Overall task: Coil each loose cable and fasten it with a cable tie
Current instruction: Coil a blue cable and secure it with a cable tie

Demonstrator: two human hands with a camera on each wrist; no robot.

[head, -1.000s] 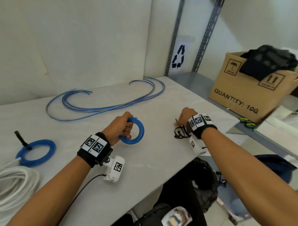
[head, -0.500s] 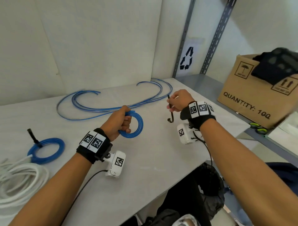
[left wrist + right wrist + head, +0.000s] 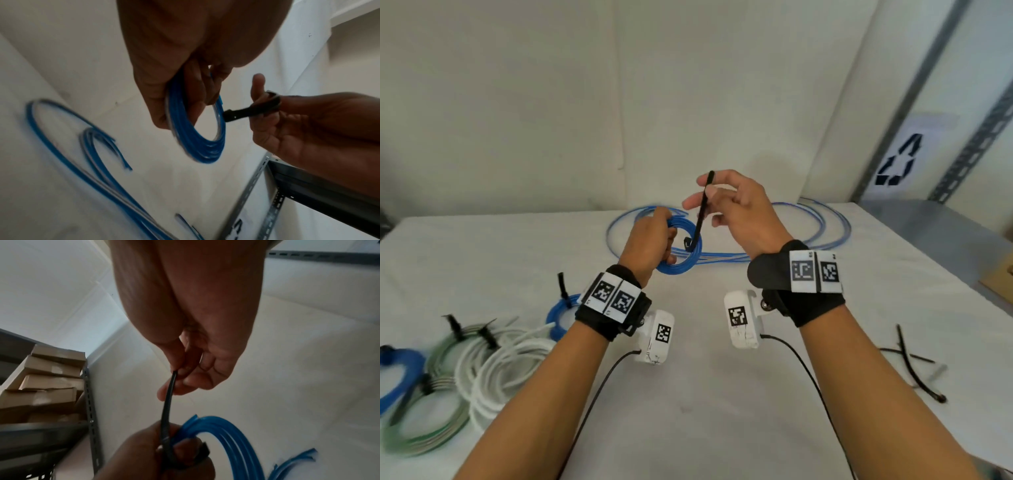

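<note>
My left hand (image 3: 654, 240) grips a small blue cable coil (image 3: 683, 263) above the white table, seen close up as the blue coil (image 3: 197, 146) in the left wrist view. My right hand (image 3: 726, 202) pinches a black cable tie (image 3: 702, 212) near its upper end. The tie hangs down and its hooked lower end sits at the coil's right side. In the right wrist view the black tie (image 3: 167, 408) runs from my right fingertips down to the coil (image 3: 222, 431) in my left hand (image 3: 156, 456). Loose blue cables (image 3: 815, 236) lie behind both hands.
Tied coils lie at the left: a blue coil (image 3: 558, 315), white coils (image 3: 496, 370), a green coil (image 3: 421, 438) and another blue coil (image 3: 397, 363). Spare black ties (image 3: 914, 366) lie at the right. A metal shelf post (image 3: 914, 92) stands at the back right.
My right hand lifted a black tie from the table's right edge and brought it left to the coil. My left hand raised the coil. The head view swung left.
</note>
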